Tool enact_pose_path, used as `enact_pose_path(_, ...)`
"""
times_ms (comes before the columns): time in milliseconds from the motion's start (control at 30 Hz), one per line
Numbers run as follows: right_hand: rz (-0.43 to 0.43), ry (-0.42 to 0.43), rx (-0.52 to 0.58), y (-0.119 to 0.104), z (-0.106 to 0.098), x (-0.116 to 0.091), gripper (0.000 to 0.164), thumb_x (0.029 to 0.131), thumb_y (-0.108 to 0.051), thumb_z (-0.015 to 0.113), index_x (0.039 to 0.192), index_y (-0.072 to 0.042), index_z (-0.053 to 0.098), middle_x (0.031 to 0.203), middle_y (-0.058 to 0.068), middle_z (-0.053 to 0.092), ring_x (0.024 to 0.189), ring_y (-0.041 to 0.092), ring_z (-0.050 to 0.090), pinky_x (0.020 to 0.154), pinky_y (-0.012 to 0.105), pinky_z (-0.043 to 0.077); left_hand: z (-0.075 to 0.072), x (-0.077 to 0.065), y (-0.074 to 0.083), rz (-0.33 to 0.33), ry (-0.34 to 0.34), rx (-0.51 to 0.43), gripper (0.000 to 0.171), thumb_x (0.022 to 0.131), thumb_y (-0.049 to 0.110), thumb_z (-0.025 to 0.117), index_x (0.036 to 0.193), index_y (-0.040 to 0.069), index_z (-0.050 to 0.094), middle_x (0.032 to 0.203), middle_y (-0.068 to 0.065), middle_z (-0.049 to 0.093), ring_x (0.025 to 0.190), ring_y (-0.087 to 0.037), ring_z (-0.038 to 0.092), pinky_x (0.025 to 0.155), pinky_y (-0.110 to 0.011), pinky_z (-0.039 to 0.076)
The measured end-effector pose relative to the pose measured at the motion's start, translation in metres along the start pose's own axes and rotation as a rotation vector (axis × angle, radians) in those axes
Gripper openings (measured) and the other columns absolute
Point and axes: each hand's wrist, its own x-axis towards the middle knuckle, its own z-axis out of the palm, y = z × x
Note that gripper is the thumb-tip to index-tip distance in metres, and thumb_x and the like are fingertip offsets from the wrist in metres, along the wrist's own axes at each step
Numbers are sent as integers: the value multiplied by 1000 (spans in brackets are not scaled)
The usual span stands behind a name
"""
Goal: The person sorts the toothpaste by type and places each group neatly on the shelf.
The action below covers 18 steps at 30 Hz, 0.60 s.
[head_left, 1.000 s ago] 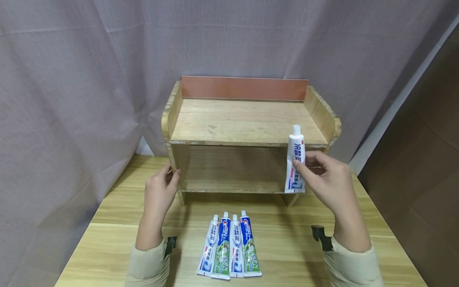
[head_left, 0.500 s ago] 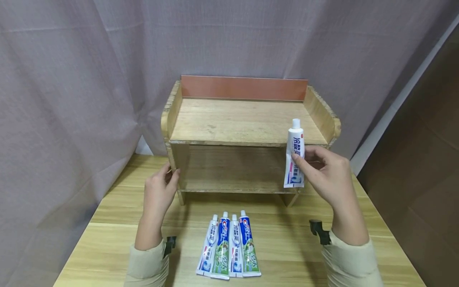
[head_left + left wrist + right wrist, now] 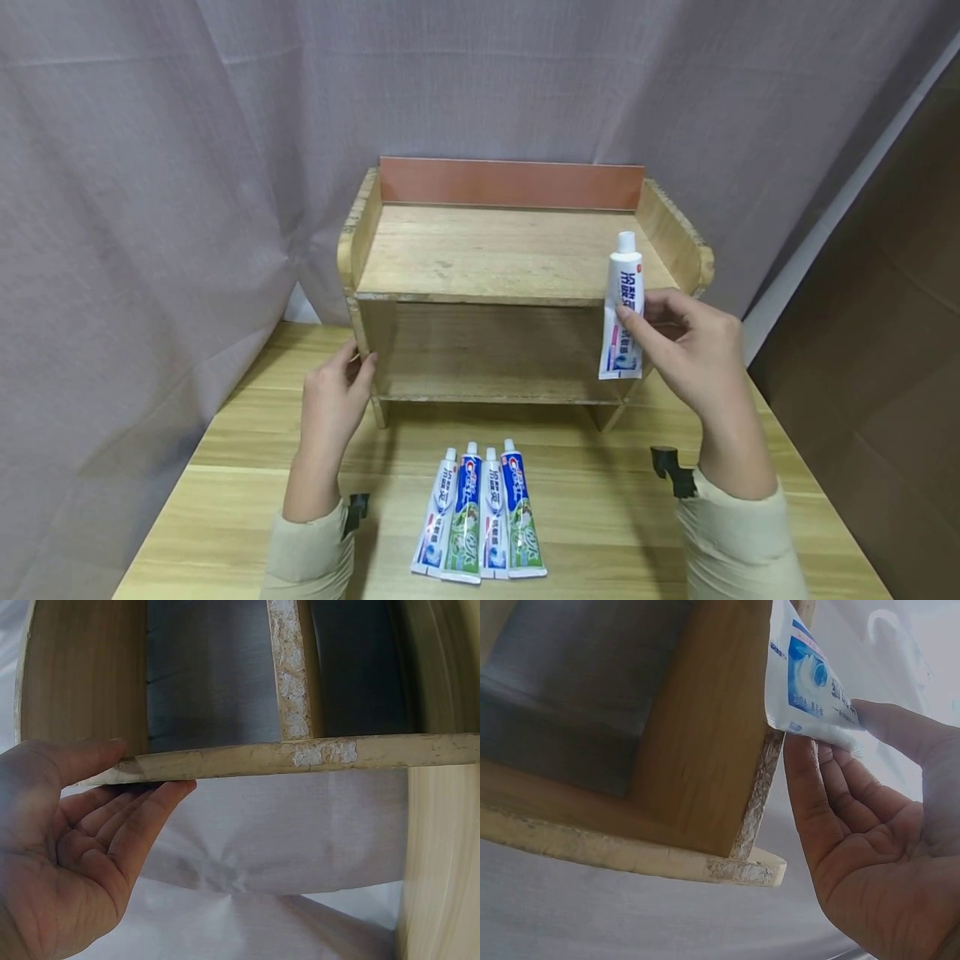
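Note:
My right hand (image 3: 693, 346) pinches a white toothpaste tube (image 3: 623, 321) between thumb and fingers. Cap up, the tube overlaps the right front of a small two-tier wooden shelf (image 3: 487, 297) in the head view. In the right wrist view, its flat bottom end (image 3: 780, 690) shows close by the shelf's side panel (image 3: 705, 712). My left hand (image 3: 335, 400) grips the left side panel of the shelf, thumb on one face and fingers on the other, as the left wrist view shows at the panel edge (image 3: 232, 759).
Two white toothpaste tubes (image 3: 493, 517) and two blue-and-green Crest tubes (image 3: 517, 500) lie side by side on the wooden table (image 3: 600, 533), in front of the shelf. A grey curtain (image 3: 480, 83) hangs behind. A brown surface (image 3: 877, 317) stands at the right.
My right hand has lifted the toothpaste tube higher against the shelf front, ending slightly further right. My left hand stays on the side panel, and the tubes on the table lie as before.

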Motion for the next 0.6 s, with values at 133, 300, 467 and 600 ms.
enact_pose_path(133,9,3,-16,1,-3,3,21,88,-14,79,99,3,74,88,15,74,70,-13,61,63,4,54,0,0,1,-9,2,4,31,98,15,67,125,-1,66,115,-26,69,95,-37,73,76,-36,64)
enact_pose_path(300,22,0,-23,0,-5,7,23,89,-17,79,100,2,74,89,15,75,70,-11,62,63,4,53,0,1,1,-15,3,14,31,98,15,67,125,0,67,115,-26,69,94,-36,73,76,-37,64)
enact_pose_path(467,24,-1,-21,-2,-5,10,23,89,-19,78,100,1,75,89,13,75,70,-9,63,62,4,54,0,0,1,-19,3,15,31,98,15,67,125,0,66,115,-27,69,95,-36,73,76,-37,64)
enact_pose_path(600,24,0,-12,-3,-5,13,23,89,-20,78,100,1,75,90,13,75,71,-10,63,64,4,54,0,0,1,-23,2,17,31,98,15,67,125,-1,67,114,-26,69,95,-36,73,77,-37,64)
